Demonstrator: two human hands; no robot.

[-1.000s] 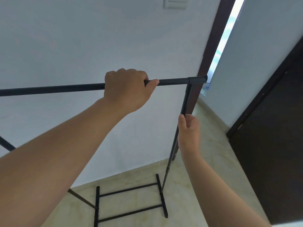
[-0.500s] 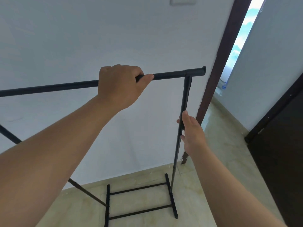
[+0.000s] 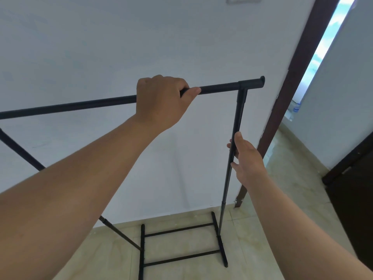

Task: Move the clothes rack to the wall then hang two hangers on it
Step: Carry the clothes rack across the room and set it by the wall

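A black metal clothes rack (image 3: pixel 238 118) stands close in front of a white wall (image 3: pixel 101 47), its feet on the tiled floor. My left hand (image 3: pixel 161 100) is closed over the horizontal top bar, a little left of the right-hand corner joint. My right hand (image 3: pixel 246 158) rests against the right upright about halfway down, palm on the pole and fingers loosely spread around it. The rack's base frame (image 3: pixel 181 245) with its two cross rails shows below. No hangers are in view.
A dark brown door frame (image 3: pixel 282 110) rises just right of the rack, with a bright opening beyond. A dark door (image 3: pixel 355 199) stands at the right edge. Beige floor tiles (image 3: pixel 292 209) run along the wall. A wall switch plate (image 3: pixel 242 0) sits at the top.
The rack's right end has shifted left, away from the door frame and nearer the wall. My right hand has slid down the upright and loosened from a pinch to a looser hold.
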